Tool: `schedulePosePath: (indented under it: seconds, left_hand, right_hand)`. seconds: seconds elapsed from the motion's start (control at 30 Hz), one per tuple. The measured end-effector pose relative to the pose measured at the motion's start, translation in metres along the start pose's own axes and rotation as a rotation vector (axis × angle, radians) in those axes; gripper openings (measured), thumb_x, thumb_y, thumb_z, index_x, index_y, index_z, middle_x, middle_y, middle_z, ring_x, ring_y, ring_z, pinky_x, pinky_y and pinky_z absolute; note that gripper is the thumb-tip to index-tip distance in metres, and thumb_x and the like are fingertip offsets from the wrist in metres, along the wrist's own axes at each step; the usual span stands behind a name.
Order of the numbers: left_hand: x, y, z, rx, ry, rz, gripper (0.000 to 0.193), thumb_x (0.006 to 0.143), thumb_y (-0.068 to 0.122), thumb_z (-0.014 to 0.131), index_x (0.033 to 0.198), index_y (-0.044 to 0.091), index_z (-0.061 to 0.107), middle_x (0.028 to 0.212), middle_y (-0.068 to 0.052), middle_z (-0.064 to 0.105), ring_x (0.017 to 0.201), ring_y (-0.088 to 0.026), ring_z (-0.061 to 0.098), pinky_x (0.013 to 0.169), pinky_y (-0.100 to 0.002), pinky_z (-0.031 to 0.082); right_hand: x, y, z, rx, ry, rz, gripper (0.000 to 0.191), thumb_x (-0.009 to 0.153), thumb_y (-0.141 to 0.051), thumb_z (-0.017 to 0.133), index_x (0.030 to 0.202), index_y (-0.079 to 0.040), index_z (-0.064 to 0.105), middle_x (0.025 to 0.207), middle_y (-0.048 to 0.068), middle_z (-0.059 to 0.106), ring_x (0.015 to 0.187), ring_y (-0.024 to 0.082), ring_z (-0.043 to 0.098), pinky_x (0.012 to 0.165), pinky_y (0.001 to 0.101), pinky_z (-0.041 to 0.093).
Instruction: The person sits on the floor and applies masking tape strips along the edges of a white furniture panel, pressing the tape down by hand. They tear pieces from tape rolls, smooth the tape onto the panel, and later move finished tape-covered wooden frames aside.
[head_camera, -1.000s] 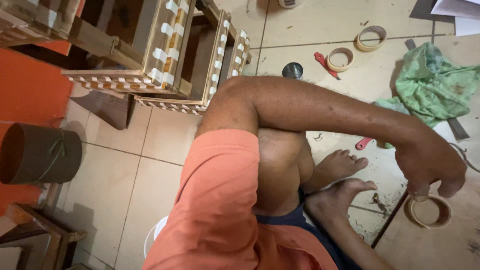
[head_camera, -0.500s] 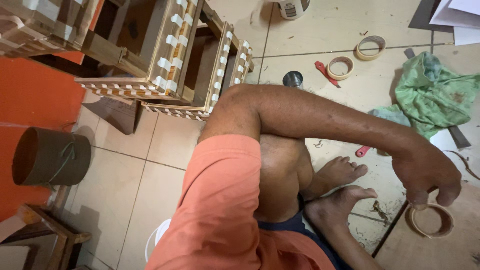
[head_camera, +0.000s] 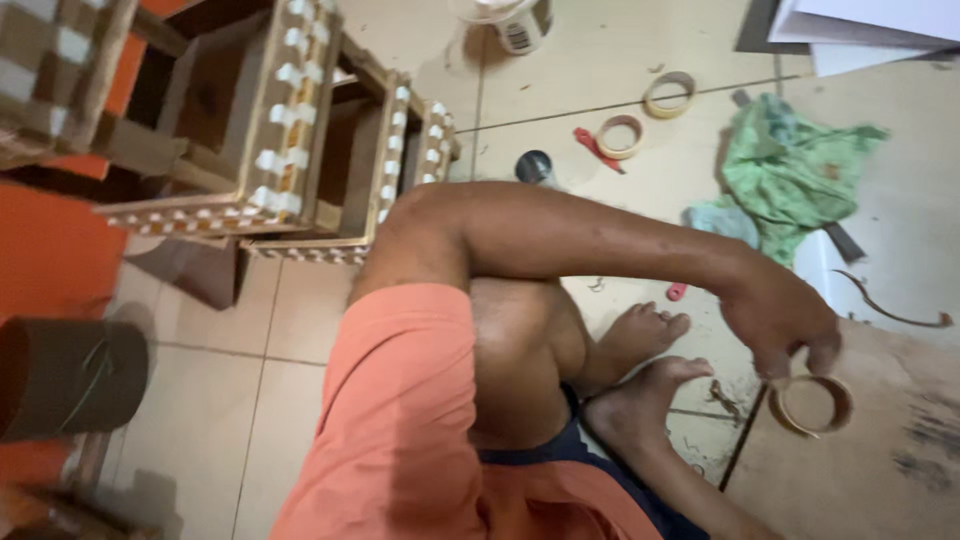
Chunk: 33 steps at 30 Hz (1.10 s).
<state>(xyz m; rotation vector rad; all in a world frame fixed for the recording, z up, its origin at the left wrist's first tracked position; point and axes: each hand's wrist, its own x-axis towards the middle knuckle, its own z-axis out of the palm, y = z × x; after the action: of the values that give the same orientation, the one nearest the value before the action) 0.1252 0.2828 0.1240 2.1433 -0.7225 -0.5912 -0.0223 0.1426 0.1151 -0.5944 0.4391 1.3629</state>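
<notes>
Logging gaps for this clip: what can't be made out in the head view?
- Other hand: not in view; only the left hand shows, fingers on a tape roll.
- Grip on the roll: fingertips hide the near rim, so contact is unclear.
- White container: cut off by the top edge.
- Brown cylinder: cut off by the left edge.
- Small debris by the feet: too small and blurred to identify.

open tile beyond the tape roll (head_camera: 811, 405) — hemmed by green cloth (head_camera: 790, 170) above, bare feet (head_camera: 640, 375) to the side; wooden frames (head_camera: 300, 150) block the far corner.
</notes>
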Motion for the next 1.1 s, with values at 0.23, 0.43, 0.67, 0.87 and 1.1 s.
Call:
schedulePosePath:
  seconds: [0.23, 0.43, 0.67, 0.87, 1.1]
  left_hand:
    - [0.0, 0.021, -0.005, 0.013, -0.024, -0.046, 0.059, 0.086, 0.038, 0.078, 0.127, -0.002, 0.064, 0.121, -0.015, 0.068, 0.104, -0.025, 0.072, 0.087, -0.038, 0.055]
    - [0.01, 0.009, 0.002, -0.012, -0.041, -0.129, 0.061, 0.083, 0.041, 0.076, 0.127, 0.0, 0.063, 0.119, -0.012, 0.07, 0.103, -0.024, 0.073, 0.086, -0.037, 0.054]
    - [0.037, -0.038, 0.016, 0.12, 0.039, 0.294, 0.046, 0.091, 0.033, 0.081, 0.119, -0.003, 0.071, 0.115, -0.02, 0.071, 0.107, -0.034, 0.068, 0.086, -0.045, 0.053]
    - [0.044, -0.033, 0.019, 0.012, -0.028, 0.248, 0.025, 0.087, 0.021, 0.076, 0.09, 0.0, 0.063, 0.093, -0.009, 0.065, 0.08, -0.021, 0.067, 0.066, -0.041, 0.051]
    - [0.037, -0.022, 0.017, -0.159, -0.051, 0.135, 0.026, 0.085, 0.023, 0.077, 0.082, 0.004, 0.059, 0.086, -0.003, 0.062, 0.069, -0.013, 0.065, 0.057, -0.035, 0.051]
  right_hand:
    - [-0.006, -0.01, 0.0, -0.135, -0.275, -0.098, 0.111, 0.077, -0.095, 0.018, 0.16, -0.021, 0.027, 0.16, -0.004, 0.035, 0.152, 0.015, 0.028, 0.124, 0.0393, 0.022]
    - [0.012, -0.006, -0.037, -0.029, -0.21, -0.021, 0.121, 0.063, -0.097, 0.021, 0.159, -0.024, 0.029, 0.158, -0.009, 0.037, 0.149, 0.011, 0.03, 0.123, 0.0377, 0.023]
    - [0.042, 0.021, -0.08, -0.459, -0.493, -0.245, 0.075, 0.108, -0.071, 0.038, 0.146, -0.007, 0.037, 0.129, 0.008, 0.046, 0.125, 0.02, 0.042, 0.117, 0.0313, 0.03]
    - [0.046, 0.029, -0.092, -0.751, -0.392, -0.335, 0.07, 0.108, -0.066, 0.035, 0.146, -0.008, 0.037, 0.132, 0.008, 0.047, 0.128, 0.02, 0.043, 0.119, 0.0324, 0.029]
    - [0.051, 0.034, -0.083, -0.639, -0.348, -0.231, 0.068, 0.107, -0.064, 0.038, 0.145, -0.008, 0.039, 0.133, 0.008, 0.048, 0.129, 0.021, 0.044, 0.119, 0.0347, 0.03]
